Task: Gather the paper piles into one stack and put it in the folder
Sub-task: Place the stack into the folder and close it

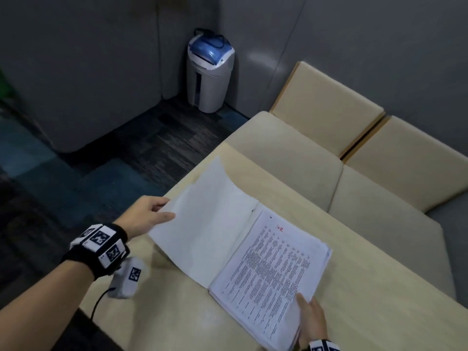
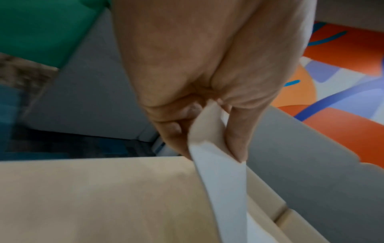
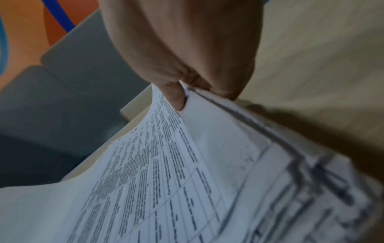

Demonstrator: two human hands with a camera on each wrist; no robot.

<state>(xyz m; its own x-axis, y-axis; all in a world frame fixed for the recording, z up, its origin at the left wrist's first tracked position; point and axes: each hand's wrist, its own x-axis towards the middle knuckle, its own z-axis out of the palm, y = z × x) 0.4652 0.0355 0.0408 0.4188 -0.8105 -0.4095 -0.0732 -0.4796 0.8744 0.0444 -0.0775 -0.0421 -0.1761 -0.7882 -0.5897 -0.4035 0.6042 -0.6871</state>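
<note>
A white folder lies spread wide on the wooden table (image 1: 367, 295). Its left cover (image 1: 202, 224) is lifted off the table, and my left hand (image 1: 152, 214) pinches its outer corner between thumb and fingers. The left wrist view shows that cover (image 2: 218, 164) held between my left thumb and fingers (image 2: 236, 139). On the folder's right half rests a stack of printed papers (image 1: 273, 269) with a red mark near the top. My right hand (image 1: 310, 319) grips the stack's near corner, thumb on top. In the right wrist view my thumb (image 3: 174, 97) pins the printed sheets (image 3: 155, 172).
Beige bench cushions (image 1: 291, 158) run along the table's far side. A grey and blue shredder bin (image 1: 210, 72) stands in the corner on dark carpet. A small white tagged device (image 1: 128, 277) with a cable hangs under my left wrist at the table's left edge.
</note>
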